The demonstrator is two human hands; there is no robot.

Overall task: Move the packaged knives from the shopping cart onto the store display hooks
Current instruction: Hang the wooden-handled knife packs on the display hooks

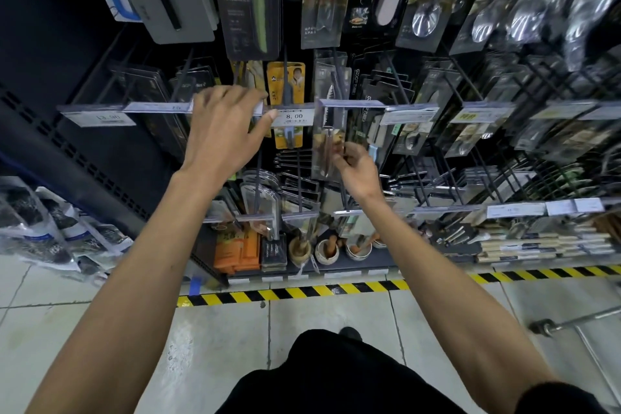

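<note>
The cart (571,324) is standing low right. The right hand (354,173) is pinching the knife pack (326,124) by its lower end, holding it upright among the hooks (337,72); the left hand (220,133), fingers spread loose, is resting on the price rail (158,107).

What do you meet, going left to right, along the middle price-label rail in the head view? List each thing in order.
white price label → left hand → 8.00 price label → packaged knife → right hand, pinching that knife → yellow price label
</note>
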